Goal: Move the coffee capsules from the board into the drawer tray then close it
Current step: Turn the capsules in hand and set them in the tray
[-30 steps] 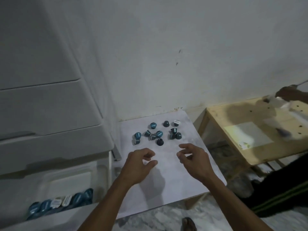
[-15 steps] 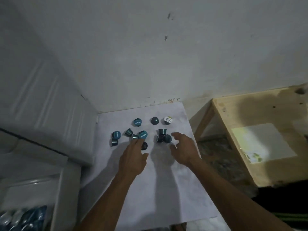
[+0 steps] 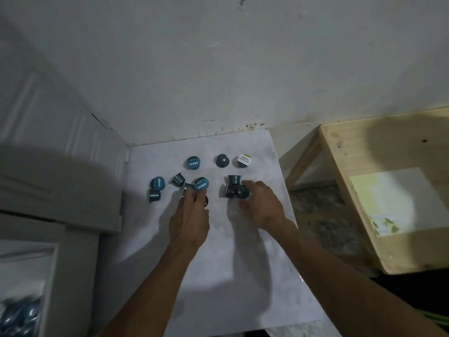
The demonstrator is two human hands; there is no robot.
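The left hand [image 3: 189,218] pinches a small capsule [image 3: 187,186] on the white board [image 3: 218,276]; the right hand [image 3: 261,206] curls on a dark capsule [image 3: 243,192]; a weak grip could let one roll off; the drawer tray [image 3: 19,310] waits low-left.

Two bare forearms come in from the bottom edge, with no sleeves, gloves, watch or bands on what shows of them. The left hand [image 3: 189,221] and the right hand [image 3: 261,206] are bare too, and no rings show on the fingers [image 3: 245,184]. The arms are lean, with tendons standing out at the wrists.
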